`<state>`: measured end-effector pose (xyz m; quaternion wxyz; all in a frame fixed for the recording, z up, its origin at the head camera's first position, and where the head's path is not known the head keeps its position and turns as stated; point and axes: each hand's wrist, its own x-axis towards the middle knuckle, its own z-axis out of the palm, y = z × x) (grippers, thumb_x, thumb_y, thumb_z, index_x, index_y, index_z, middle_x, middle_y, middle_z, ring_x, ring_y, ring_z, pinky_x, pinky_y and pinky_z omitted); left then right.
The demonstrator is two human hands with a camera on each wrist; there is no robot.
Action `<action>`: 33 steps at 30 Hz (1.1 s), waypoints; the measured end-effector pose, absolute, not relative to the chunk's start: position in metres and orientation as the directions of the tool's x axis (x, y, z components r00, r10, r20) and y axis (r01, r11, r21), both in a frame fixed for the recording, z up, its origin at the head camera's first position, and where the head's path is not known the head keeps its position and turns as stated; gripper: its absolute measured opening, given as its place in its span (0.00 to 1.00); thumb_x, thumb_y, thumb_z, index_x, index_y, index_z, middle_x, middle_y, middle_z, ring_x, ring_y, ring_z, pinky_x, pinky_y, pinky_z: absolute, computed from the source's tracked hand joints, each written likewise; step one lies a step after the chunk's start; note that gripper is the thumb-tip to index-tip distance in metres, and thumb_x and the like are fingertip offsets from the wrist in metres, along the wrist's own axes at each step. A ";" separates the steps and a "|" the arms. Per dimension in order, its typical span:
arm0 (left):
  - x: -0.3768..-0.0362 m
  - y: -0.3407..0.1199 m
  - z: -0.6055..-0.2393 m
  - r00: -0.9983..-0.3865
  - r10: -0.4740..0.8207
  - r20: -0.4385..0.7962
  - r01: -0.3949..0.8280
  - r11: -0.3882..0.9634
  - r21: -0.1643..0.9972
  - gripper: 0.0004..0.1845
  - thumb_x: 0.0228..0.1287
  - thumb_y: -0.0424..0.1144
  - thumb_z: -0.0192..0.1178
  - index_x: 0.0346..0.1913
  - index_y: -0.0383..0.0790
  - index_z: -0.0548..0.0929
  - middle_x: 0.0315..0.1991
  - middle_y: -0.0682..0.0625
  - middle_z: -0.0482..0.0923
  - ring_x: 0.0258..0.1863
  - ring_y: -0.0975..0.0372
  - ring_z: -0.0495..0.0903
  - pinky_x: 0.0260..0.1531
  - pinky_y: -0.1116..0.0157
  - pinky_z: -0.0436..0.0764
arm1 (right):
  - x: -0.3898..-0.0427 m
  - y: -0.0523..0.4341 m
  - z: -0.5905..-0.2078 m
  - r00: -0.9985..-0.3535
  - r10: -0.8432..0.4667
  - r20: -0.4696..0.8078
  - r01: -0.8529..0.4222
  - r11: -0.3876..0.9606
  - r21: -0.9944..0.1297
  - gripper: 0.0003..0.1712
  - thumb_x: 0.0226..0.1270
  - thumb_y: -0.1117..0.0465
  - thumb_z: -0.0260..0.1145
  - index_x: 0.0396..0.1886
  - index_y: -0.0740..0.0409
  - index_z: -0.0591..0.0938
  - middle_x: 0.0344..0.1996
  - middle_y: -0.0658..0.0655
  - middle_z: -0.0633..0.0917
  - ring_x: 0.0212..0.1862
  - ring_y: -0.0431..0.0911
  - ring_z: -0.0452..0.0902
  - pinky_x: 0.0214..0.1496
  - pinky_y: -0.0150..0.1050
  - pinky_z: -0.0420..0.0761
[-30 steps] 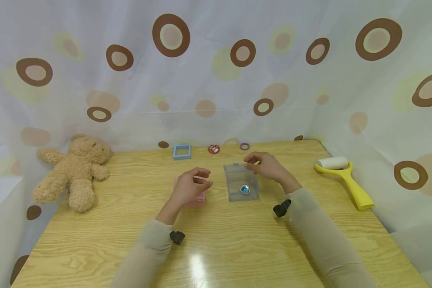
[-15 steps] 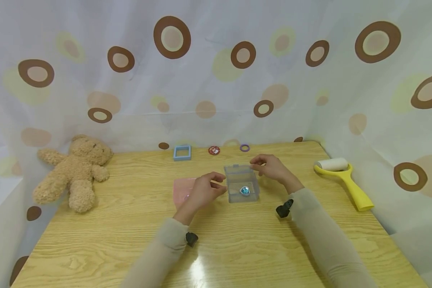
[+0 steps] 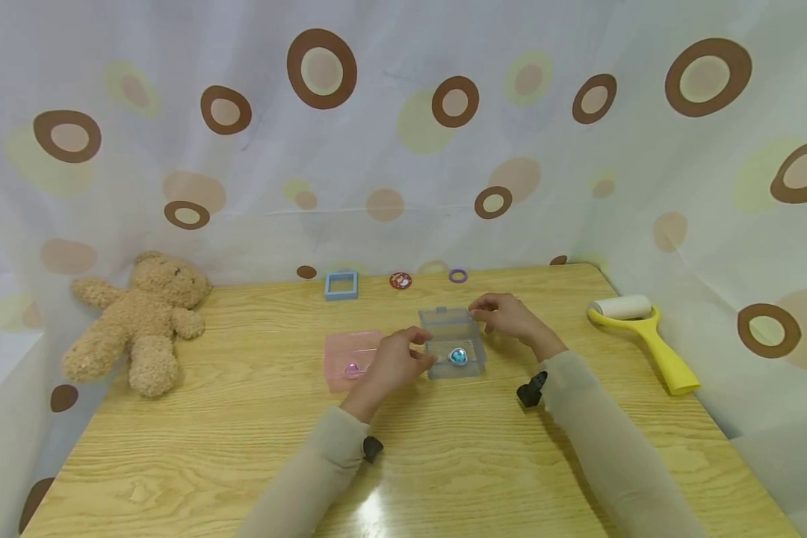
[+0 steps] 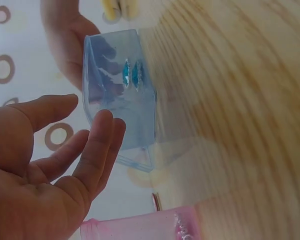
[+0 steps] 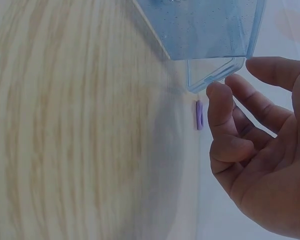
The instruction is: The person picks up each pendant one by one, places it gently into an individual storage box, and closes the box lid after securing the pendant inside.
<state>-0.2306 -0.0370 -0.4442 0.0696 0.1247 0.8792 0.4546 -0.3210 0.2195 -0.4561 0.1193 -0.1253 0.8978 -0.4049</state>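
Observation:
A clear bluish box (image 3: 453, 366) stands on the table with its lid (image 3: 439, 317) tipped back. Inside lies a blue gem (image 3: 458, 356) with a sparkling silver rim. My left hand (image 3: 398, 362) is at the box's left side, thumb and fingers spread apart, holding nothing; in the left wrist view its fingertips (image 4: 104, 120) overlap the box wall. My right hand (image 3: 507, 317) is at the back right corner by the lid. In the right wrist view its thumb and forefinger are apart near the corner and the lid edge; firm contact cannot be told.
A pink box (image 3: 339, 347) with a pink gem (image 3: 352, 370) stands left, partly behind my left hand. Along the back lie a blue square frame (image 3: 341, 297), a red round badge (image 3: 400, 280) and a purple ring (image 3: 458, 276). A teddy bear (image 3: 144, 321) and a yellow-handled roller (image 3: 655, 344) flank them.
My left hand has moved right, from over the pink box to the clear box's left side, uncovering the pink box. My right hand has shifted slightly right and toward me along the lid.

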 end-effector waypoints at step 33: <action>-0.229 -0.033 -0.447 -0.967 0.250 -0.051 0.108 0.581 0.807 0.24 0.66 0.38 0.66 0.63 0.37 0.78 0.59 0.41 0.81 0.50 0.53 0.86 0.42 0.62 0.86 | -0.323 0.217 -0.457 -0.949 -0.311 -0.049 -0.152 0.590 -0.793 0.17 0.79 0.57 0.55 0.58 0.61 0.80 0.51 0.65 0.82 0.36 0.54 0.81 0.43 0.47 0.81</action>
